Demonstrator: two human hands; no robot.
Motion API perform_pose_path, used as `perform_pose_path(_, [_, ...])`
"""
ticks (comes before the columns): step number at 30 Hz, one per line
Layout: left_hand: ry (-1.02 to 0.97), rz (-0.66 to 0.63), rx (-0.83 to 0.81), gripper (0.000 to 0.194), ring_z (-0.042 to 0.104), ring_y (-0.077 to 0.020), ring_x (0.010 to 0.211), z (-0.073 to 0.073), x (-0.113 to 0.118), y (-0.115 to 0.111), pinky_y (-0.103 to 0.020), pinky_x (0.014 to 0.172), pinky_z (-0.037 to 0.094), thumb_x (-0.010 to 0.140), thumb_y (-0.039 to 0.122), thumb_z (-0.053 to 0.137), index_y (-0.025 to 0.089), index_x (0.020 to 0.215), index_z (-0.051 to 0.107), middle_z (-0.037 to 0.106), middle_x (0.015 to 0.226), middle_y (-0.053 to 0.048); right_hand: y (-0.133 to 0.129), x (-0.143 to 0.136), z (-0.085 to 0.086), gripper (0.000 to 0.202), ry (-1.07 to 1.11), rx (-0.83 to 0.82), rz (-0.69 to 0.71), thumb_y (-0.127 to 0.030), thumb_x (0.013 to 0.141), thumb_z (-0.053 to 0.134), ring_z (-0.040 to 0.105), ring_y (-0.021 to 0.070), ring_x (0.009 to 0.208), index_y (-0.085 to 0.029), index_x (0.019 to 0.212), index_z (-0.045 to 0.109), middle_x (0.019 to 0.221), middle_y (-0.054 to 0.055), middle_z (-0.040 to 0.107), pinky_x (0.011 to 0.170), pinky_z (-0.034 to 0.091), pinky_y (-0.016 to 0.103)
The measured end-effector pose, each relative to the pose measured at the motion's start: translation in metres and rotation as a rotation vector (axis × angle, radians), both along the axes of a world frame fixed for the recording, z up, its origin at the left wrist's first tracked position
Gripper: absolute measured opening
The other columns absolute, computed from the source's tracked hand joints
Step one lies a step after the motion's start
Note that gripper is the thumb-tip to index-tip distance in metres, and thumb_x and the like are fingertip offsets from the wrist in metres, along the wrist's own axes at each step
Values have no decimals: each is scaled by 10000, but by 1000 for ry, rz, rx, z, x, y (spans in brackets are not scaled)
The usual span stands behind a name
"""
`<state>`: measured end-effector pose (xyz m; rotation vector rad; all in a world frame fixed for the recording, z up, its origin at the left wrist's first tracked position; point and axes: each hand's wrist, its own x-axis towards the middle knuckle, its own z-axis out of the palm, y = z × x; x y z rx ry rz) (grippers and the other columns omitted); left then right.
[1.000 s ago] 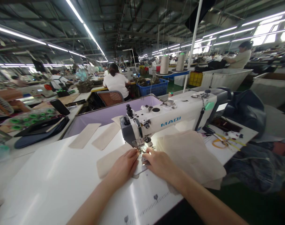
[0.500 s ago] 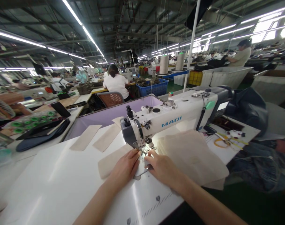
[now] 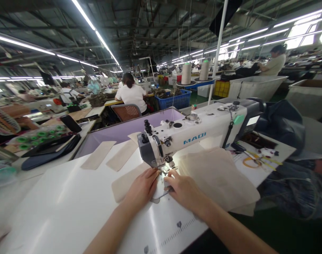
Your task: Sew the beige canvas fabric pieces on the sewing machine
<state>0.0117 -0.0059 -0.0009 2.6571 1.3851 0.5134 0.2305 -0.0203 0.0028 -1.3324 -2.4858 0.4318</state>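
Note:
My left hand (image 3: pixel 143 186) rests on a beige fabric piece (image 3: pixel 126 184) left of the needle area, fingers together and bent onto the cloth, tips beside the presser foot (image 3: pixel 164 171). Opposite it, my right hand (image 3: pixel 182 188) is closed in a pinch just right of the foot. What its fingertips hold is hidden. Both hands are under the head of a white sewing machine (image 3: pixel 198 132). Right behind my right hand lies a stack of larger beige fabric panels (image 3: pixel 216 173). Two beige strips (image 3: pixel 98 155) lie apart on the white table (image 3: pixel 71 204), left of the machine.
Two thread cones (image 3: pixel 186 73) stand behind the machine beside a pole (image 3: pixel 218 49). A lilac-walled bin (image 3: pixel 110 132) borders the table's far edge. Scissors (image 3: pixel 252 157) and yellow tape lie at the right. A person in white (image 3: pixel 131 93) sits ahead, back turned, near a blue basket (image 3: pixel 174 100).
The whole view has shifted very slightly. Both hands keep the same place and pose by the presser foot, and the fabric shows no clear movement.

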Motion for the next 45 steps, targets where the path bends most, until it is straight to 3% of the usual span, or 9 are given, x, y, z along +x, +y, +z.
perform_pose_path(5, [-25, -1, -37, 399, 653, -258, 1191, 2, -3, 2, -425, 1047, 540, 941, 131, 432, 187, 1253, 674, 671, 1324, -110, -12, -2, 4, 177, -61, -41, -33, -206, 933, 567, 721, 235, 863, -220, 1092, 642, 1283, 55, 647, 706, 509, 325])
perform_pose_path(8, [-28, -8, -60, 478, 634, -257, 1231, 7, -6, 0, -434, 1082, 513, 881, 50, 413, 181, 1259, 674, 656, 1365, -106, -22, -1, -2, 221, -57, -68, -69, -215, 925, 565, 729, 260, 869, -204, 1129, 649, 1388, 87, 606, 727, 536, 365])
perform_pose_path(12, [48, 5, -106, 404, 645, -233, 1186, 18, -15, -7, -407, 1067, 509, 920, 56, 420, 214, 1140, 719, 695, 1287, -76, -31, 8, -12, 245, 59, -90, -114, -164, 927, 537, 717, 260, 944, -186, 1148, 640, 1392, 109, 597, 788, 548, 376])
perform_pose_path(17, [398, 442, -175, 308, 693, -263, 907, 22, -28, -30, -398, 799, 568, 1027, 207, 369, 141, 1013, 669, 643, 1039, -138, -26, 21, -17, 191, 353, -106, -192, -142, 928, 531, 676, 229, 998, -185, 1086, 628, 1113, 97, 672, 850, 526, 341])
perform_pose_path(21, [483, 560, -209, 317, 685, -242, 786, 21, -28, -53, -359, 683, 528, 1051, 223, 313, 139, 1008, 615, 581, 983, -111, -15, 23, -19, 215, 560, -161, -231, -180, 945, 503, 667, 205, 1016, -207, 1115, 632, 1108, 76, 697, 921, 504, 345])
perform_pose_path(24, [550, 568, -242, 303, 676, -219, 807, 21, -26, -64, -334, 712, 507, 1063, 218, 301, 153, 1020, 594, 561, 997, -92, -8, 21, -16, 237, 623, -191, -275, -223, 941, 519, 660, 201, 1035, -214, 1145, 639, 1141, 65, 703, 942, 489, 346])
perform_pose_path(29, [558, 555, -257, 314, 665, -218, 779, 22, -26, -68, -345, 711, 504, 1061, 218, 287, 137, 1026, 589, 554, 1005, -102, -5, 15, -9, 378, 561, -326, -238, -290, 896, 622, 656, 179, 836, -217, 1267, 622, 1004, 24, 709, 814, 490, 316])
perform_pose_path(36, [538, 541, -221, 323, 668, -221, 744, 21, -27, -69, -353, 697, 516, 1048, 227, 285, 138, 995, 591, 569, 973, -100, -3, 12, -7, 617, 429, -398, -165, -194, 827, 698, 649, 183, 825, -200, 1421, 535, 915, 16, 706, 764, 454, 284])
perform_pose_path(45, [522, 550, -195, 315, 675, -216, 710, 23, -30, -69, -341, 659, 529, 1045, 226, 304, 130, 964, 593, 590, 965, -110, -7, 11, 1, 668, 330, -396, -157, -177, 815, 715, 661, 191, 833, -218, 1444, 493, 926, 20, 712, 727, 433, 267])
